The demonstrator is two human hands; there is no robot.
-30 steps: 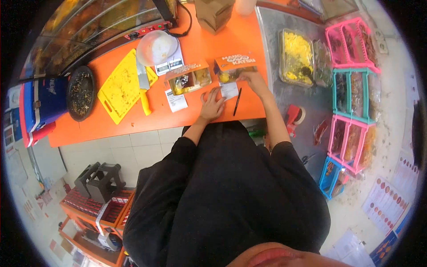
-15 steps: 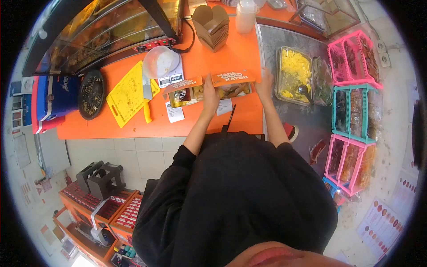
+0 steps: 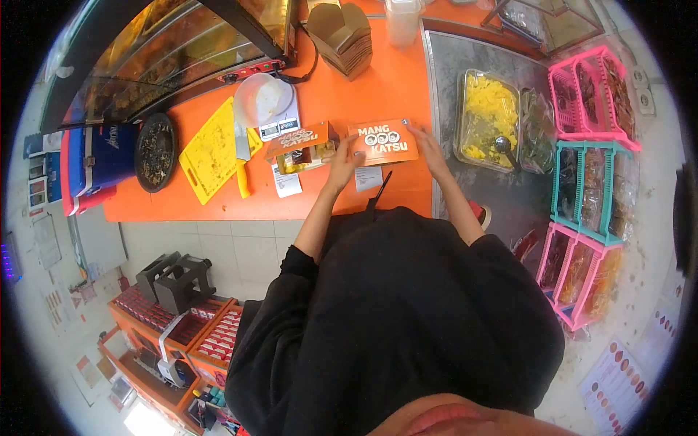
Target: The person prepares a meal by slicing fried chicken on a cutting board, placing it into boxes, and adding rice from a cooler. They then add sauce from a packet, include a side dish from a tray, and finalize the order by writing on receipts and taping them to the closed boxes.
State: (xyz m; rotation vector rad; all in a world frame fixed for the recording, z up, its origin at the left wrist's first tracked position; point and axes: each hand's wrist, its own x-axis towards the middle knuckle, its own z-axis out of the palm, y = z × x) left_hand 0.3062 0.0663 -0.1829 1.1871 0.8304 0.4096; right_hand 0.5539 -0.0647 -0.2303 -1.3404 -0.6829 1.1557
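An orange takeaway box (image 3: 387,147) printed "MANG KATSU" lies on the orange counter with its lid down over the food. My left hand (image 3: 343,166) grips its left side, thumb toward the front. At the right edge, my right hand (image 3: 430,150) holds the box with fingers along the upper corner. Just left of my left hand stands a second takeaway box (image 3: 299,142), its lid raised and food partly showing inside. White paper slips, a receipt (image 3: 287,183) and another slip (image 3: 368,179), lie in front of the boxes.
A yellow cutting board (image 3: 211,154) with a knife (image 3: 242,156), a scale (image 3: 282,125) under a plastic bowl, and stacked brown cartons (image 3: 340,40) surround the boxes. To the right are a tray of yellow food (image 3: 489,120) and pink and teal baskets (image 3: 587,185).
The right box's lid has come down, covering the food that showed at its front. My right hand has moved from beside the box onto its right edge. The view has shifted slightly.
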